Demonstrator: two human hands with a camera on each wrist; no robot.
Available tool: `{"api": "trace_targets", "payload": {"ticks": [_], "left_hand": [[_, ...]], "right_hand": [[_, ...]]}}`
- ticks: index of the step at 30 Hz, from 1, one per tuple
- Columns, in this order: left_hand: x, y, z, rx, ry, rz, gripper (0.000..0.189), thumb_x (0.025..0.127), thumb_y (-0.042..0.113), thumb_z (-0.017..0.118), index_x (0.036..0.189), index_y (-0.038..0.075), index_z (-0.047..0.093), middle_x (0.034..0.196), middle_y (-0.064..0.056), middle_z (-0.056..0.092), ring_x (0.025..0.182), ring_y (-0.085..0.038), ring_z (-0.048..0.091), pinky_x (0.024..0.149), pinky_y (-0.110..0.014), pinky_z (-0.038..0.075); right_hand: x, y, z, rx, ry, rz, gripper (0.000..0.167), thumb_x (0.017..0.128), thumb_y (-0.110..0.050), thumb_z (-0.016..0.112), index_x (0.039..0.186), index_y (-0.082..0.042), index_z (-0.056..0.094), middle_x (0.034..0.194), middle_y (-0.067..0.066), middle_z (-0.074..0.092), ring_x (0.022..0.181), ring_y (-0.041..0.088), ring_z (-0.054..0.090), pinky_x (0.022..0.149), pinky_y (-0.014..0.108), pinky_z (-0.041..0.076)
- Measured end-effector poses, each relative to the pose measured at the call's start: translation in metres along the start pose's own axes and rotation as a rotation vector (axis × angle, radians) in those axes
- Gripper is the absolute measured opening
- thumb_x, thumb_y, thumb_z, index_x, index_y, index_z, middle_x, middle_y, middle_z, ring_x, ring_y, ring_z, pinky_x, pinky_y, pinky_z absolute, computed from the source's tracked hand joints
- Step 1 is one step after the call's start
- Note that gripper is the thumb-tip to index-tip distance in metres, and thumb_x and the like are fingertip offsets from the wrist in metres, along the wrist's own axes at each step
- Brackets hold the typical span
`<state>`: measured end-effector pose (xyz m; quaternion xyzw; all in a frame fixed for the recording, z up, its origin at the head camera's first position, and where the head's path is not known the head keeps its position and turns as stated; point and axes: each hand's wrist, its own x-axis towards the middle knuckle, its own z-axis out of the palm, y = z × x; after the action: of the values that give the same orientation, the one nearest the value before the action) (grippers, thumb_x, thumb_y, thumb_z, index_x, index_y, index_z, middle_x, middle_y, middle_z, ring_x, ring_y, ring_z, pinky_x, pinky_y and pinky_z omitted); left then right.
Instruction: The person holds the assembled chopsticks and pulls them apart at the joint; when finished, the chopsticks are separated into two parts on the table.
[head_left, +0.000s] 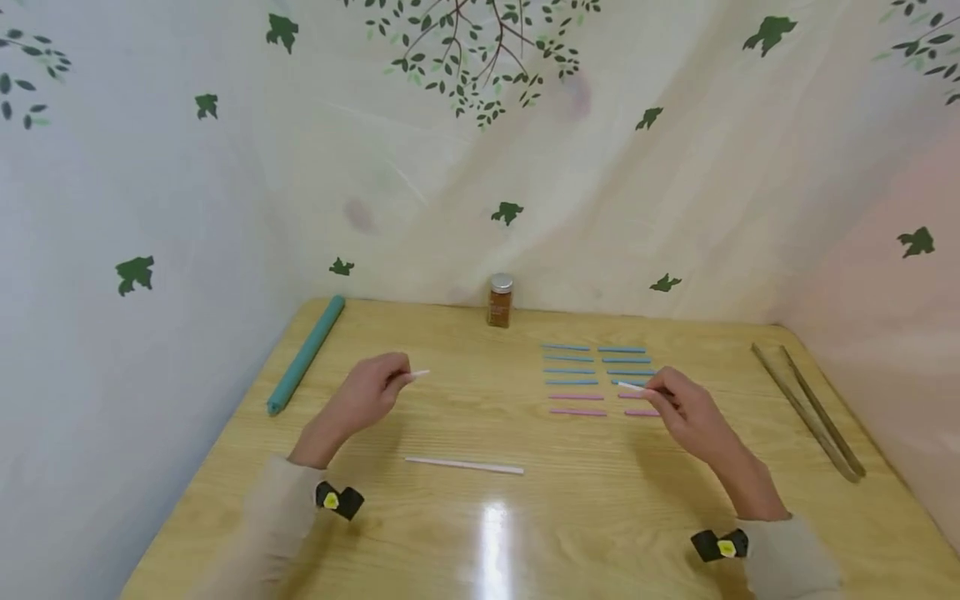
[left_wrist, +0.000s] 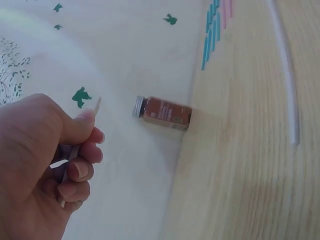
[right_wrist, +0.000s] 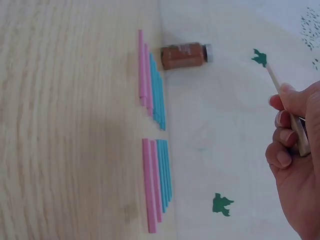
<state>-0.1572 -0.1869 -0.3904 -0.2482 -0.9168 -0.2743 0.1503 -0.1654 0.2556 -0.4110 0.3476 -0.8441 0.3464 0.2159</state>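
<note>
My left hand (head_left: 372,390) grips a thin white stick (left_wrist: 97,106) between thumb and fingers, its tip poking out past the thumb. My right hand (head_left: 686,408) likewise pinches a white stick (right_wrist: 275,79), held above the right-hand column of sticks. On the table in front of me, between the hands, lies a longer white stick (head_left: 465,465). Two columns of short sticks lie right of centre: blue sticks (head_left: 570,371) at the back and pink sticks (head_left: 576,397) nearer me. The right hand partly covers the pink ones in the right column.
A brown jar with a silver lid (head_left: 500,302) stands at the table's back edge. A rolled teal cylinder (head_left: 306,357) lies along the left side. Long wooden tongs (head_left: 810,412) lie at the right. A pale cloth with green leaf and bird shapes (head_left: 420,183) hangs behind the table (head_left: 585,533).
</note>
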Motion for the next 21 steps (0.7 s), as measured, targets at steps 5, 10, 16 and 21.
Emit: {"api": "trace_targets", "payload": {"ticks": [5, 10, 16, 21], "left_hand": [[0.003, -0.009, -0.008, -0.017, -0.080, 0.030, 0.017, 0.096, 0.014, 0.057, 0.080, 0.012, 0.053, 0.066, 0.004, 0.045, 0.056, -0.006, 0.035, 0.054, -0.024, 0.034], [0.004, -0.006, 0.007, -0.016, -0.120, -0.009, 0.014, 0.096, 0.014, 0.057, 0.082, 0.014, 0.055, 0.068, 0.006, 0.047, 0.057, -0.007, 0.038, 0.054, -0.023, 0.036], [0.008, 0.002, 0.029, 0.007, -0.156, -0.024, 0.009, 0.097, 0.012, 0.055, 0.094, 0.006, 0.062, 0.080, 0.002, 0.056, 0.066, -0.009, 0.046, 0.062, -0.027, 0.043], [0.014, 0.018, 0.052, 0.015, -0.190, -0.005, 0.011, 0.097, 0.009, 0.054, 0.100, 0.004, 0.063, 0.089, -0.002, 0.055, 0.074, -0.010, 0.048, 0.069, -0.029, 0.047]], "right_hand": [[-0.009, 0.006, -0.019, -0.013, -0.025, 0.068, 0.005, 0.095, -0.005, 0.055, 0.091, -0.003, 0.058, 0.072, -0.007, 0.043, 0.055, 0.000, 0.032, 0.050, 0.015, 0.032], [-0.020, 0.010, -0.026, -0.082, 0.017, 0.124, 0.011, 0.089, 0.005, 0.060, 0.093, -0.005, 0.062, 0.075, -0.003, 0.052, 0.059, 0.000, 0.041, 0.053, 0.013, 0.035], [-0.034, 0.017, -0.032, -0.163, -0.002, 0.211, 0.013, 0.086, 0.003, 0.066, 0.093, -0.008, 0.068, 0.079, -0.002, 0.060, 0.068, -0.003, 0.046, 0.058, 0.014, 0.039], [-0.046, 0.025, -0.032, -0.160, -0.049, 0.304, 0.010, 0.087, -0.002, 0.066, 0.093, -0.009, 0.070, 0.080, 0.000, 0.065, 0.067, -0.001, 0.049, 0.056, 0.018, 0.042]]}}
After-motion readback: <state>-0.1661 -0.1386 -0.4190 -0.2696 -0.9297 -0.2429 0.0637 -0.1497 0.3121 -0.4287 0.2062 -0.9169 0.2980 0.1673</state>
